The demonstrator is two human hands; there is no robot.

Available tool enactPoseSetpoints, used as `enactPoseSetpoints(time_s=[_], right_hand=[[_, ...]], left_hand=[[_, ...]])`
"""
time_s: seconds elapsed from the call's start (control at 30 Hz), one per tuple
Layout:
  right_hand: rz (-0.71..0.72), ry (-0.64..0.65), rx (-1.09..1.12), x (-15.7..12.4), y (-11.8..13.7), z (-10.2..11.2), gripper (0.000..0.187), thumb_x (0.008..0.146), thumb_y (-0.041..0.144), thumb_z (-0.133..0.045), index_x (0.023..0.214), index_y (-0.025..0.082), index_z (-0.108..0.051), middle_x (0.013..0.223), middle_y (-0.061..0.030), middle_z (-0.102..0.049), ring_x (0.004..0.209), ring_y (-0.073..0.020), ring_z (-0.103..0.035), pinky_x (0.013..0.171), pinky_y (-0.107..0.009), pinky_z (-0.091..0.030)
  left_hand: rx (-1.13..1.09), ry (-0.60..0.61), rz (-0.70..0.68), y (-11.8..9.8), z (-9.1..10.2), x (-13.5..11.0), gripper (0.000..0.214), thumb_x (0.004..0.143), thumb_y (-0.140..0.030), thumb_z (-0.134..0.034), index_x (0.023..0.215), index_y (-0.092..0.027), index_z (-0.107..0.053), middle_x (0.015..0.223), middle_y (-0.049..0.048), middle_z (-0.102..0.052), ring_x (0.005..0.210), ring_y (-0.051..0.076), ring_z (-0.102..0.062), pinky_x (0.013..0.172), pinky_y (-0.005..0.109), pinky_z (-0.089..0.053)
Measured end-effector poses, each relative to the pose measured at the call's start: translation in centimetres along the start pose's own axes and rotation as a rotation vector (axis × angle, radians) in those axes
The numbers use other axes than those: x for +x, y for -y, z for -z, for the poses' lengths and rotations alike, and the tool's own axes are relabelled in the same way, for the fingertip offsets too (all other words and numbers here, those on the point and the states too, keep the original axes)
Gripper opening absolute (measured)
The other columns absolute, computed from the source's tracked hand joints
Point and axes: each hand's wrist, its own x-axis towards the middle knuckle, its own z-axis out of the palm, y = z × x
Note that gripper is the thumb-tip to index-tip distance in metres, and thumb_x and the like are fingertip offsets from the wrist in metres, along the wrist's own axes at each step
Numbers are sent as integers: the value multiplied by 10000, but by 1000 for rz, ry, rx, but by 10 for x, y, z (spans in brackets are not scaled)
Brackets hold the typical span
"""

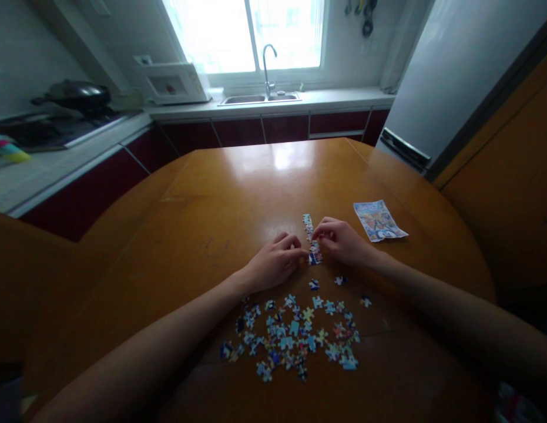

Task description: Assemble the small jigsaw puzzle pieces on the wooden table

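A narrow strip of joined jigsaw pieces (307,222) lies on the wooden table between my hands. My left hand (277,262) is on its left side, fingers bent and closed, the tips pressed against the strip's near end. From the right, my right hand (341,241) reaches over the strip in a pinch. A small jigsaw piece seems to be between its thumb and fingers, mostly hidden by them. Just nearer to me lie two loose pieces, a dark-blue and white piece (314,284) and another piece (340,281). A spread of loose jigsaw pieces (294,328) covers the table below my wrists.
A creased picture sheet (379,220) lies right of my right hand on the wooden table (238,188). Beyond are a counter with a sink (244,100), a faucet (267,70) and a white microwave (174,83). A wok (77,94) stands far left; a fridge (453,76) stands right.
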Motion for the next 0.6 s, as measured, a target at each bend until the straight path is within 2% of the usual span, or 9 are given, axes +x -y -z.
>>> enactPoseSetpoints(time_s=[0.13,0.3,0.6], right_hand=[[36,71,-105,-3,5,3,243,818,32,-553,767,194,-727,896,-44,-601,788,-150,-557,727,-291,-446],[87,138,-204,-8,10,1,232,819,51,-587,776,210,-750,922,-51,-590,817,-160,-559,738,-295,-448],[109,199,-259,-8,15,0,236,865,84,-569,791,219,-748,970,-63,-596,860,-168,-564,774,-301,-448]], left_hand=[[-39,-20,21,-3,2,0,303,908,-62,-494,1111,-231,-642,1074,68,-583,1023,219,-488,927,382,-485],[-35,-100,74,-2,2,0,270,884,-31,-486,1021,-204,-643,1035,68,-579,1016,226,-475,898,378,-477],[-3,-54,28,-1,1,-1,334,887,-38,-517,1051,-259,-705,1065,62,-551,1030,228,-461,908,386,-481]])
